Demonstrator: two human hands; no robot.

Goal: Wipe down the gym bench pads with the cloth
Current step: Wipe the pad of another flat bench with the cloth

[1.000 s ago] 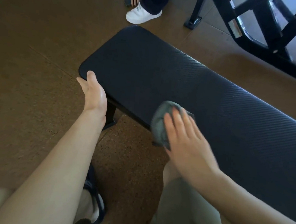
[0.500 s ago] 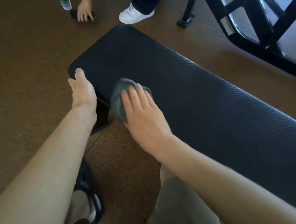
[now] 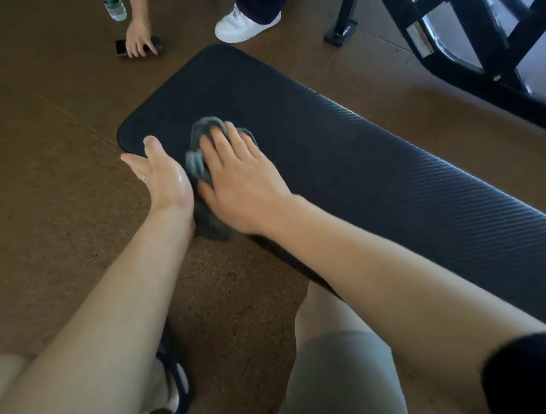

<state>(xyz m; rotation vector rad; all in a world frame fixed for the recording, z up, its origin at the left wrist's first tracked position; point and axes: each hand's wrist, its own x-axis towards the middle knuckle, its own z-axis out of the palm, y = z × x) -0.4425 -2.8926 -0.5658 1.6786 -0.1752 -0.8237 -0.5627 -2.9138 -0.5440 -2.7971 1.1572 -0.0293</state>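
The right hand [image 3: 238,178] lies flat with spread, straight fingers on the grey cloth [image 3: 203,169], pressing it onto the black bench pad [image 3: 349,160] near the pad's rounded near-left corner; part of the cloth hangs over the near edge. The left hand [image 3: 163,179] is open, palm turned inward, resting against that same edge just beside the cloth and holding nothing. To do this stroke well, the palm should probably keep even pressure so the whole cloth stays in contact with the ribbed surface, and the bunched fold by the thumb could be flattened out. Carrying the pass right round the corner and the side edge, then working in overlapping strokes toward the far right end, should leave no strip missed.
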